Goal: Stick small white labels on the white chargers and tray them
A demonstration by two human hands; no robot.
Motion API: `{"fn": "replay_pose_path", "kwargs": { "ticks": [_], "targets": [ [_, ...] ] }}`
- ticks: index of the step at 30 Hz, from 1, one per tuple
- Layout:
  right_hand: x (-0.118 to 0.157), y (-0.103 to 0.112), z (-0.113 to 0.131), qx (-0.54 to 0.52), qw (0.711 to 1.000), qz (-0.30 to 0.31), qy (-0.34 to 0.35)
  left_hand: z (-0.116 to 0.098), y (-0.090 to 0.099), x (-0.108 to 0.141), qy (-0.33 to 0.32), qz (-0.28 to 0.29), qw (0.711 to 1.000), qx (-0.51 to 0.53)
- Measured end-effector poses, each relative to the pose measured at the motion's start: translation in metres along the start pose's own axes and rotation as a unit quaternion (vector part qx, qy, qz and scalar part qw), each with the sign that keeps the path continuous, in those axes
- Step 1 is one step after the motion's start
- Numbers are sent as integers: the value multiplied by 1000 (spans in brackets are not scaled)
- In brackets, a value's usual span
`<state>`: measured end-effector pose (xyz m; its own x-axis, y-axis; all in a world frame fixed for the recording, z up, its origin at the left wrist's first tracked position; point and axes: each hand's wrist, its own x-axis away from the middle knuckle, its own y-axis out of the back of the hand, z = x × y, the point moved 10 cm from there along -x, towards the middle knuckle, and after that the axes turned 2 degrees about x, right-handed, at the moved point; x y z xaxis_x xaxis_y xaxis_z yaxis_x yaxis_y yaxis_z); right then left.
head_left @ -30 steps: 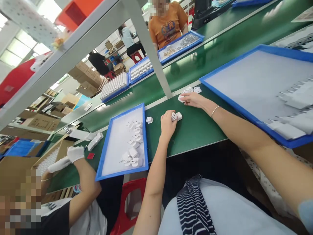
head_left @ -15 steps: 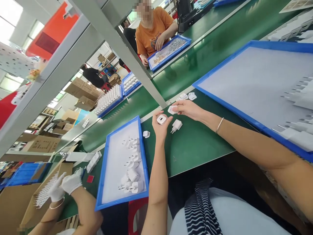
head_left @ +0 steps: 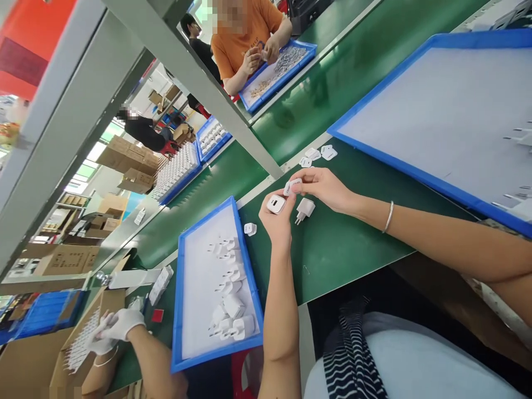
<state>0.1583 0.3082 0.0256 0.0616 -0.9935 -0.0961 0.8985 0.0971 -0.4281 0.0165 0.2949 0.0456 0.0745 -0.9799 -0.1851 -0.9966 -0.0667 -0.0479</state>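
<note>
Left hand (head_left: 274,220) curled round a white charger (head_left: 276,204), fingers behind and thumb in front, mid-frame over the bench (head_left: 341,249). Slot end is up toward the camera; grip probably chosen to leave that end uncovered and steady. Right hand (head_left: 324,188) comes in from the right, thumb and fingers pinched on a small white cap (head_left: 293,186) with faint marks, held right beside the charger. Can't tell if cap and charger touch. Fingertip pinch likely suits such a small, thin part and keeps most of it visible.

Second charger (head_left: 306,208) lies on the bench below the right hand, pins toward lower left; looks parked close for easy reach. Loose caps (head_left: 328,152) sit just above the right hand, near the foot of the post (head_left: 236,130), probably there for short reaches. Small white stack (head_left: 250,229) beside the left tray (head_left: 176,338), whose plugs (head_left: 233,305) lie jumbled along its right side. Right tray (head_left: 436,111) fills the upper right, plugs (head_left: 524,138) cut off at the frame edge.

Post slants through upper centre and limits reach toward the belt (head_left: 299,94); tray rims box in the workspace both sides. Lower left: co-worker's gloved hands (head_left: 124,323), well apart. Top: person in orange (head_left: 239,50) at another tray (head_left: 248,105).
</note>
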Motion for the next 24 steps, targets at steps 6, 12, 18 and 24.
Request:
{"fn": "replay_pose_path", "kwargs": {
  "ticks": [6, 12, 18, 24],
  "targets": [
    [-4, 4, 10, 118, 992, 10, 36, -4, 6, -7, 26, 47, 997, -50],
    [-7, -2, 2, 129, 987, 97, -14, 10, -2, -6, 107, 93, 990, 7],
    [5, -18, -1, 110, 986, 126, -20, 27, -13, -3, 137, 86, 983, 90],
    [1, -2, 7, 101, 994, 32, 15, 23, -9, -2, 120, 43, 987, 98]
  ]
}}
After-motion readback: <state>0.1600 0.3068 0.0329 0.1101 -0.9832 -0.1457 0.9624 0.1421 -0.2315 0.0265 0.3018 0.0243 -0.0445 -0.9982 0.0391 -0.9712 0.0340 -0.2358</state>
